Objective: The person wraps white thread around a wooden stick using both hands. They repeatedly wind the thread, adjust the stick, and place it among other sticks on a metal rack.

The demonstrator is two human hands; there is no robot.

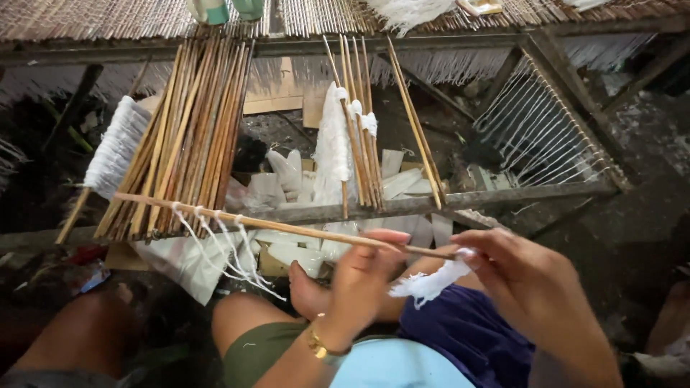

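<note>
While the left hand [363, 276] pinches a long thin bamboo stick [273, 224] between thumb and fingers near its right end, the right hand [528, 287] nips a tuft of white thread [430, 282] at the stick's very tip, fingers pressed together on the fibres. The stick lies nearly level just in front of the wooden frame [431, 203], with several white strands [223, 248] knotted along its left part and hanging loose.

A slip seems likely at the tip: the tuft is frayed and held only by fingertips, so a tug could pull it off the stick or unravel it. The far left end floats unsupported beside the leaning bundle of brown sticks [194, 136]; a swing there could snag the hanging strands or knock the bundle and the white thread spool [115, 147] leaning at its left.

As for packages, two pale green containers [226, 8] stand at the top edge on the woven mat [93, 18], and white folded wrappers [287, 179] lie heaped under the frame; no label is readable.
</note>
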